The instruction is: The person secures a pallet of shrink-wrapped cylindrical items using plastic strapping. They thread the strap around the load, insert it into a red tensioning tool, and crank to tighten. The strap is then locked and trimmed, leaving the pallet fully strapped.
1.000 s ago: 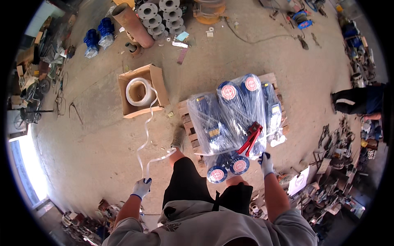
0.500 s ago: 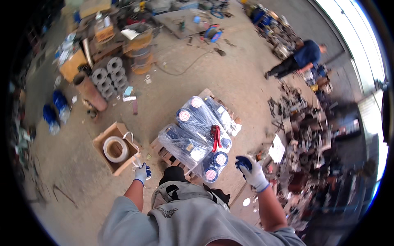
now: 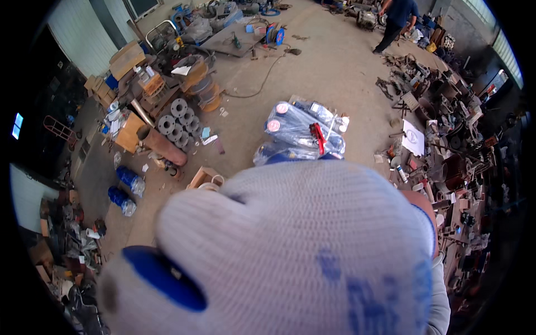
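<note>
My right hand [image 3: 301, 240], in a white knit glove with a blue-coated palm, is raised very close to the camera and fills the lower middle of the view. Its thumb and bent fingers show only in part, so I cannot tell whether it grips anything. Beyond it lies a bundle of blue parts in clear plastic film [image 3: 296, 131], its near part covered by the glove. On top rests a red hand tool [image 3: 317, 138]. A cardboard box [image 3: 202, 176] with a white coil of strap [image 3: 209, 186] peeks out behind the glove. My left hand is out of sight.
Grey flanged rings [image 3: 178, 123] and a rusty pipe [image 3: 162, 146] lie to the left, near two blue parts [image 3: 129, 178]. Metal scrap [image 3: 446, 117] piles up along the right, beside a white sheet [image 3: 413, 138]. A person [image 3: 395, 25] stands at the far right.
My right hand has risen from beside the bundle to just before the camera. My left hand, which was at the strap by the box, has left view. The view has tilted up.
</note>
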### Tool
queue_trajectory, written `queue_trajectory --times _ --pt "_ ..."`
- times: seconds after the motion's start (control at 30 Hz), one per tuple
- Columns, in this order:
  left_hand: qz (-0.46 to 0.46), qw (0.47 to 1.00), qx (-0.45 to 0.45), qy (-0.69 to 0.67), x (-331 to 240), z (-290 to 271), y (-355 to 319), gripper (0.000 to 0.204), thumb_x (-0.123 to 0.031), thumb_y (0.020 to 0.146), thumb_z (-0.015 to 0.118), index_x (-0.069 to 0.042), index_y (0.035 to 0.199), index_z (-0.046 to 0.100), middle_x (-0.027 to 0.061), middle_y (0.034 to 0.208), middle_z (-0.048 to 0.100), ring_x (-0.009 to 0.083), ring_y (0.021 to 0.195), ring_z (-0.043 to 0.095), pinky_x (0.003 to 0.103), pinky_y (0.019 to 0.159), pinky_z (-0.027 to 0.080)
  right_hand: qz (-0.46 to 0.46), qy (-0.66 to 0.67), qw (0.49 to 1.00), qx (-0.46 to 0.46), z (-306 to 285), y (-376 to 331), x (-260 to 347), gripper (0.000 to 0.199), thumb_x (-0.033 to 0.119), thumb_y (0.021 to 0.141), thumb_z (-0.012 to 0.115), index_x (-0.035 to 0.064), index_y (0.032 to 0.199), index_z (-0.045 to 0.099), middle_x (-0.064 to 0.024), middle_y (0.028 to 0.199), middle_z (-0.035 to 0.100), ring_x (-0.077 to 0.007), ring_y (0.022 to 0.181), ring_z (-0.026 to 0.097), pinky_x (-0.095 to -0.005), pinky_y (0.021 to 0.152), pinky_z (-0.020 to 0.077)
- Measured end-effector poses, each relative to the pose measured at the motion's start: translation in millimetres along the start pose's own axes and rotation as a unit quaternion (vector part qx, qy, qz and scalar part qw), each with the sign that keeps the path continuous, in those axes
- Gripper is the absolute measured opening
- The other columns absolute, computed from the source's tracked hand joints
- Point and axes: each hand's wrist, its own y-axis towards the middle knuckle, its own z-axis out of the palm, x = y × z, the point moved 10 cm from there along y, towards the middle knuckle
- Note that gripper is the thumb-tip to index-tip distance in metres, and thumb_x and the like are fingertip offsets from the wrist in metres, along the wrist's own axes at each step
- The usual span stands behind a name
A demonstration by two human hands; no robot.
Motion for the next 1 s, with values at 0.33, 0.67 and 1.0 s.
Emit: queue_trajectory --times 0.33,0.67,1.0 --pt "-0.03 0.999 -0.015 0.019 99.5 -89.0 -120.8 0.031 -0.028 0.11 0.058 0.0 0.101 0.068 0.0096 0.077 0.07 0.0192 0.06 0.066 0.032 0.056 0.057 -0.178 0.105 0.978 0.01 86.6 85.2 138.8 0.031 0.021 0.082 0.072 0.0101 0.111 0.068 -0.0106 0.115 0.067 -0.0277 0.082 0.066 -0.0372 0.07 0.0545" --pt "-0.07 0.995 -0.064 -0.011 196.6 -269.8 -153.1 0.028 -0.026 0.109 0.06 -0.001 0.101 0.069 0.0088 0.077 0.069 0.018 0.061 0.065 0.032 0.057 0.055 -0.195 0.153 0.968 0.031 201.2 196.4 196.0 0.029 0.022 0.083 0.072 0.0095 0.109 0.069 -0.0107 0.112 0.068 -0.0278 0.079 0.065 -0.0382 0.068 0.0534" --pt "-0.134 0.979 -0.137 -0.074 312.4 -439.9 -184.6 0.025 -0.024 0.108 0.063 -0.001 0.1 0.069 0.0079 0.077 0.069 0.0167 0.061 0.064 0.031 0.057 0.054 -0.152 0.189 0.967 0.081 279.7 291.3 219.7 0.027 0.022 0.083 0.073 0.0089 0.106 0.069 -0.0108 0.109 0.069 -0.0279 0.077 0.064 -0.0392 0.067 0.0523"
